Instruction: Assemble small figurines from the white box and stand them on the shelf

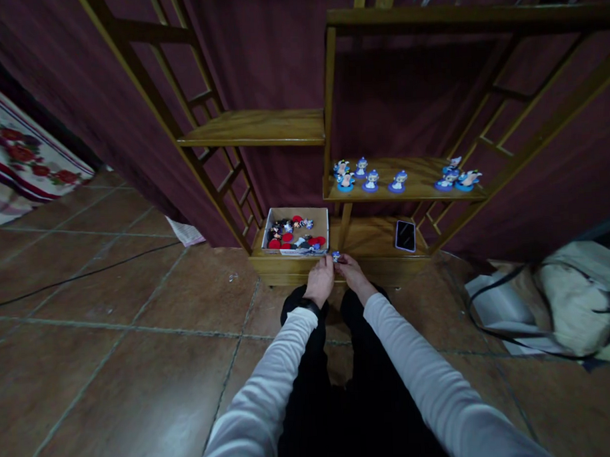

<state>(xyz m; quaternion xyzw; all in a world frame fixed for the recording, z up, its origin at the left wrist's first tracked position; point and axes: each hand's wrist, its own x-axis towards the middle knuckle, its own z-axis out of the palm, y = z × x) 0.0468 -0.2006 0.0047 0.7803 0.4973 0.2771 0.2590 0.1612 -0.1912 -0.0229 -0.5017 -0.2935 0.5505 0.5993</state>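
A small blue-and-white toy figurine (336, 256) is between the fingertips of both hands, just in front of the lowest shelf's edge. From the left, the closed fingers of my left hand (321, 279) press against it. On the other side my right hand (352, 273) pinches it; the fingertips are small and partly hidden. Close to my left hand, an open cardboard box (296, 251) stands on the low shelf, with several figurines and red round bases (274, 244) lying in it.
Several figurines stand on the middle shelf (418, 184), including a purple one (398, 181) and a pink-and-blue one (468, 179). A phone (405, 236) lies on the low shelf (370, 243). Bags (567, 299) sit on the floor at right; a black cable (86, 271) runs at left.
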